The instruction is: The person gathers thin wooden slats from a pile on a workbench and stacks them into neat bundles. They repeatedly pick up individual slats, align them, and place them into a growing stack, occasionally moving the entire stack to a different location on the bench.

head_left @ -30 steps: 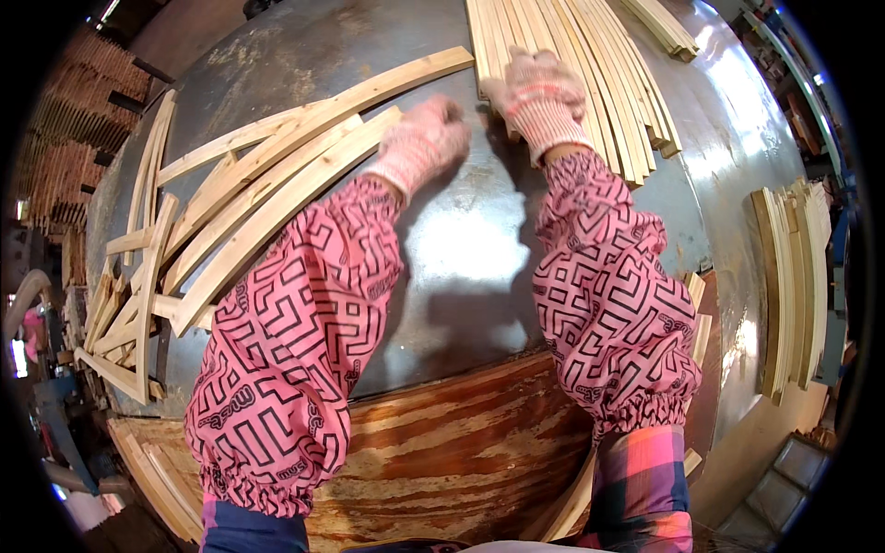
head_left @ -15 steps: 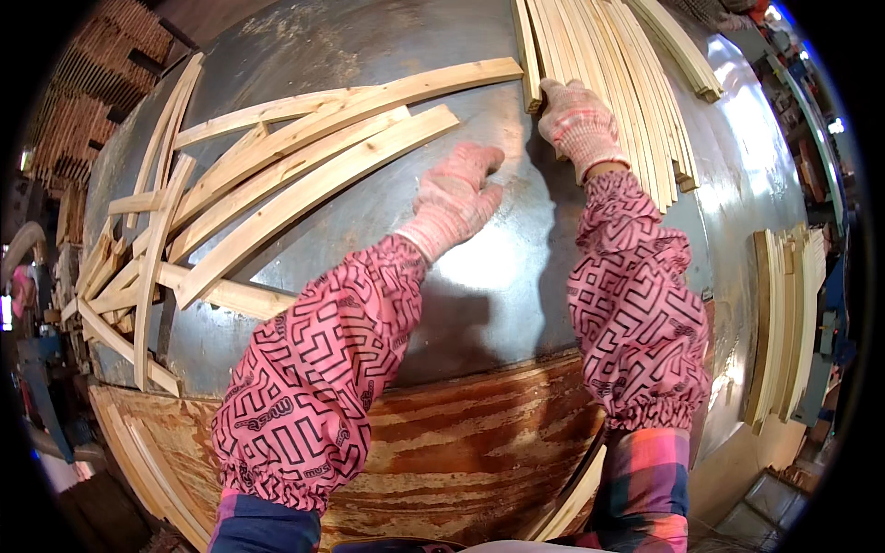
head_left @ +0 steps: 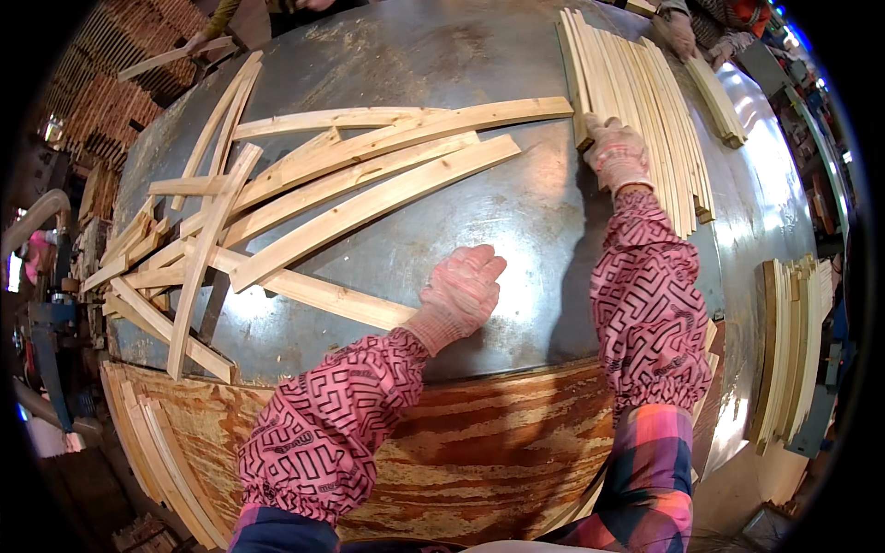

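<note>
My right hand, in a pale pink knitted glove, grips the near end of a wooden strip at the left side of a row of strips. Those strips lie side by side, lengthwise away from me. My left hand, gloved alike, hovers over the metal tabletop with its fingers curled in and nothing visible in them. Behind its wrist runs the end of a loose strip. More loose strips lie crossed in a heap to the left.
At the far right, a co-worker's gloved hands are by a small bundle of strips. Another person's hand holds a strip at the far left. A strip stack stands right; a brown wooden board lies nearest me.
My left hand has drawn back toward me and its fingers have curled. My right hand stays at the row's left side. Co-workers' hands have come into view at the far edge.
</note>
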`<state>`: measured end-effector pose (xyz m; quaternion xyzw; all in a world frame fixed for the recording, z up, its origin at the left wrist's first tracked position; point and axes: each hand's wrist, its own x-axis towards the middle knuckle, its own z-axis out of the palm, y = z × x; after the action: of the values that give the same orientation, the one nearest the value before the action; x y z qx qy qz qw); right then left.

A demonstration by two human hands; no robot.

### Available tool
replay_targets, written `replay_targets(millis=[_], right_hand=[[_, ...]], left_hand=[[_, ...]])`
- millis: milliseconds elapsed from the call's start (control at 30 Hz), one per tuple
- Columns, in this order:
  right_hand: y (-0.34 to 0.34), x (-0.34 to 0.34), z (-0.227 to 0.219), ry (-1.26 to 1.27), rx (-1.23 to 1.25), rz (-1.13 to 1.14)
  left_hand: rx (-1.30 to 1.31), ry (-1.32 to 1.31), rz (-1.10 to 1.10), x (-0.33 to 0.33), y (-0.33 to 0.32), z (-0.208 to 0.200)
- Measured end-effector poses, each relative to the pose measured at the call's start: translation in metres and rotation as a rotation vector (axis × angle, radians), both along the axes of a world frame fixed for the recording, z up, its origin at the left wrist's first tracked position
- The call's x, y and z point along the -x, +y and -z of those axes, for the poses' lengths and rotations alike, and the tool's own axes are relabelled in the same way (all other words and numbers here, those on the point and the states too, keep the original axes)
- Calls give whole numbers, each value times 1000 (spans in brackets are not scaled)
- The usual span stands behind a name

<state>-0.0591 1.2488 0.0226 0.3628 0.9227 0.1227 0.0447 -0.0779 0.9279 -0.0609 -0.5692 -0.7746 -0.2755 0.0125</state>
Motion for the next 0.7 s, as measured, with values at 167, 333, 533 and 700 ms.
replay_targets(millis=[167,333,533,700], right_hand=[[-14,26,-16,71,304,171],[23,-62,-27,1143,387,164],[-88,-231,-82,1495,565,47],[-233,-363,-108,1312,372,-525]], left_hand=[[39,23,-25,-2,-9,3],[186,45,16,-5,-1,24],[180,-353,-206,-19,-21,-36],[-284,365,-92,-32,-151,-149]])
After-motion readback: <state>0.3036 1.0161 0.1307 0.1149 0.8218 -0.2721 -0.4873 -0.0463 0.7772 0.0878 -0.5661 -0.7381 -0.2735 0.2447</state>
